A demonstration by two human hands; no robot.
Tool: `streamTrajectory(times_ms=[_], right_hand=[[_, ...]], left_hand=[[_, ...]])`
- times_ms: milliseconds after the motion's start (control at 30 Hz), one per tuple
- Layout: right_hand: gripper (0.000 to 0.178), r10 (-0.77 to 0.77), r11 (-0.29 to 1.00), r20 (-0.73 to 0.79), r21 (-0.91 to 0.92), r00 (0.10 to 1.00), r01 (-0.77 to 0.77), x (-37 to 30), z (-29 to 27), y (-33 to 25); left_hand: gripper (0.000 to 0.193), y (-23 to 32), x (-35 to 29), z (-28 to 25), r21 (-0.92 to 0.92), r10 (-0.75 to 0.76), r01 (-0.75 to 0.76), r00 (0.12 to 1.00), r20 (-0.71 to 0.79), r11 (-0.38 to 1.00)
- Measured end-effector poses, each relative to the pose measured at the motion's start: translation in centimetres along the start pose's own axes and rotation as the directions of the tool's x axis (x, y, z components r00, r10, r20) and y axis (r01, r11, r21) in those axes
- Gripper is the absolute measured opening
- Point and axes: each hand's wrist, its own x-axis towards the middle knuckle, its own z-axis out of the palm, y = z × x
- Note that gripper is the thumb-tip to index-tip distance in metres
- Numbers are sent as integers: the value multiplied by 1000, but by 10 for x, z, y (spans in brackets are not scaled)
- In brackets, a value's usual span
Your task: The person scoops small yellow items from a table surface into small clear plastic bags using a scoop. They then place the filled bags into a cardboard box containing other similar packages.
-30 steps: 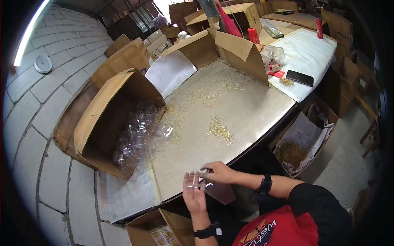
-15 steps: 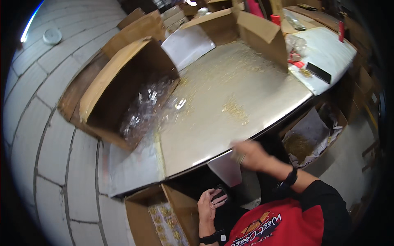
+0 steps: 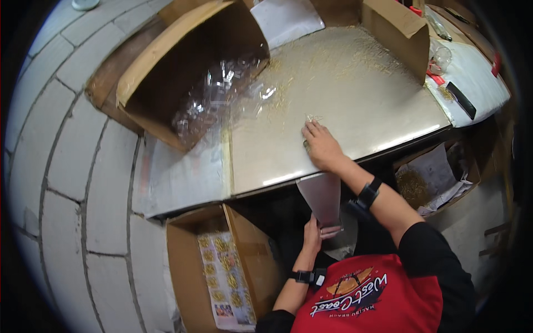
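My right hand [image 3: 322, 147] lies palm down on the pale metal tabletop [image 3: 383, 122], close to its near edge, fingers stretched forward. Several thin gold-coloured pieces [image 3: 312, 117] are at its fingertips. Below that edge slopes a narrow grey metal chute [image 3: 321, 194]. My left hand [image 3: 313, 236] is at the chute's lower end, its fingers bent around that end. What those fingers hold is hidden by the chute and too small to make out.
An open carton [image 3: 189, 50] of clear plastic pieces [image 3: 222, 83] lies at the left. More gold pieces [image 3: 361, 58] are scattered farther back. A carton [image 3: 183, 250] with bagged gold pieces stands lower left; another box [image 3: 411, 186] is under the table's right. A phone [image 3: 461, 100] lies right.
My right hand has moved from beside the chute onto the tabletop. My left hand has come up to the chute's lower end. The small gold pile no longer shows at its former spot.
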Motion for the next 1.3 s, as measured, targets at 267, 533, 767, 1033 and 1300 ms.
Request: streamTrajectory(times_ms=[267,533,767,1033,1300], right_hand=[[41,-103,992,64,77,993,98,-85,-45,-67],[37,-143,896,145,439,979,66,-151,-81,-41],[48,-94,849,150,528,984,1,-188,-39,-40],[25,-305,862,338,496,890,107,-156,-46,-51],[27,-55,988,52,145,997,47,83,-25,-3]], left_hand=[[62,-7,2,-6,-119,-14,19,999,42,993],[58,-26,5,-11,-162,45,-41,999,23,986],[58,-35,7,-20,-147,90,-85,996,28,985],[46,-42,13,-25,-197,-44,47,999,19,979],[18,-60,24,-42,-145,-52,39,995,-88,989]])
